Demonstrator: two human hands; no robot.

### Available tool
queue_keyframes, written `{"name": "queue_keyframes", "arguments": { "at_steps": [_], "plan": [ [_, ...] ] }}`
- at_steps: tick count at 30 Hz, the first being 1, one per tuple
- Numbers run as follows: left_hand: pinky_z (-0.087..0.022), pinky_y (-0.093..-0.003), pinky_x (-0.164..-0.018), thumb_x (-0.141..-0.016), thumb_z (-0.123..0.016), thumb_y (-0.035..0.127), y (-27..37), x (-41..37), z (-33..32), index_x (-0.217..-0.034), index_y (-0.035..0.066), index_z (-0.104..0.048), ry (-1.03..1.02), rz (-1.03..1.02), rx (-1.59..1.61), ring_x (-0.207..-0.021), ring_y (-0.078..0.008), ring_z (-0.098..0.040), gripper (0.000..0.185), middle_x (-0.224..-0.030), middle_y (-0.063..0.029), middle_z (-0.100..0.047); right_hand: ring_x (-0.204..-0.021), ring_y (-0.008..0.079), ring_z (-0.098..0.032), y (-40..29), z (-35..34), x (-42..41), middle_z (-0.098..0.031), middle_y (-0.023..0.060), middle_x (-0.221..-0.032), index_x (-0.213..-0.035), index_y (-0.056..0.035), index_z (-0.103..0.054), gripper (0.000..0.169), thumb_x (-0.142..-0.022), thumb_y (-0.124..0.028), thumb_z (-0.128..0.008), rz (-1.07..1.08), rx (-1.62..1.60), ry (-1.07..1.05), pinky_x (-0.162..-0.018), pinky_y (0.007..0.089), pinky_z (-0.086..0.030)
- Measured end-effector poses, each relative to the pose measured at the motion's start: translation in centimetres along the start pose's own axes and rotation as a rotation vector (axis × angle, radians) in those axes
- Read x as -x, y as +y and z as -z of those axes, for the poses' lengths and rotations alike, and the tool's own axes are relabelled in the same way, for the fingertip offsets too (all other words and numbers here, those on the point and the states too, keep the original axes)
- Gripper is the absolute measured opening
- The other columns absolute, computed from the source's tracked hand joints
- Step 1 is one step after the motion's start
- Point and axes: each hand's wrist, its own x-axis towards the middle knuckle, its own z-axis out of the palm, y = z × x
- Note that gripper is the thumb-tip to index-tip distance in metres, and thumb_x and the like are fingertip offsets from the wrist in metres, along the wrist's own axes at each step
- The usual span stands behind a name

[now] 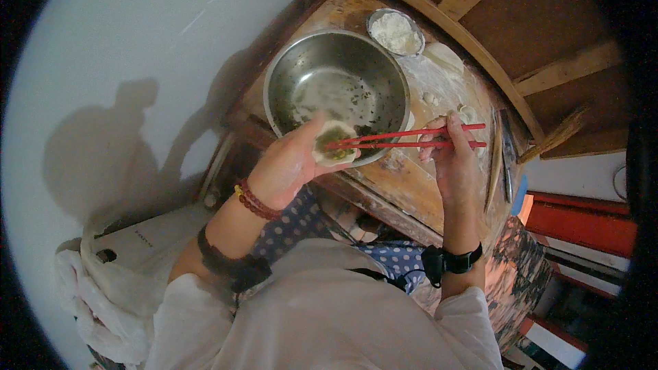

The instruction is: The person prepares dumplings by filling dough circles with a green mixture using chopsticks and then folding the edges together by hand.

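On my left hand lies a round dough wrapper, cupped between thumb and fingers, with green filling in its middle. My right hand grips a pair of red chopsticks, whose tips touch the filling. Both the wrapper and the chopstick tips are over the near rim of a large stainless steel bowl. Green bits of filling cling to the bowl's inner wall, with a darker clump near its lower right side. The fingertips under the wrapper are partly hidden.
Beyond the bowl, a small bowl of flour stands on the floured wooden table. Dough pieces lie to its right. A wooden rolling pin and a knife rest along the right edge. A white wall borders the left.
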Motion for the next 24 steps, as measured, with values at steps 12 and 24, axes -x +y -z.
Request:
{"name": "queue_keyframes", "arguments": {
  "at_steps": [12,24],
  "plan": [
    [-0.053,-0.0378,-0.089,-0.100,-0.043,0.042,0.6,0.3,0.3,-0.125,-0.004,-0.051,-0.044,0.045,-0.117,-0.103,-0.0301,-0.065,0.053,-0.118,-0.0160,-0.062,-0.052,0.0190,-0.058,0.5,0.8,-1.3,-0.064,0.0127,-0.069,-0.085,0.0017,-0.062,0.039,-0.100,-0.030,-0.045,-0.033,-0.122,-0.082,-0.049,0.0303,-0.048],
    [-0.052,-0.0387,-0.090,-0.101,-0.036,0.046,1.0,0.4,0.1,-0.130,-0.002,-0.048,-0.049,0.089,-0.201,-0.108,-0.0324,-0.063,0.056,-0.120,-0.0143,-0.062,-0.050,0.0187,-0.057,0.6,1.2,-1.6,-0.063,0.0122,-0.066,-0.082,0.0014,-0.062,0.041,-0.101,-0.030,-0.043,-0.050,-0.115,-0.125,-0.047,0.0297,-0.047]
  ]
}}
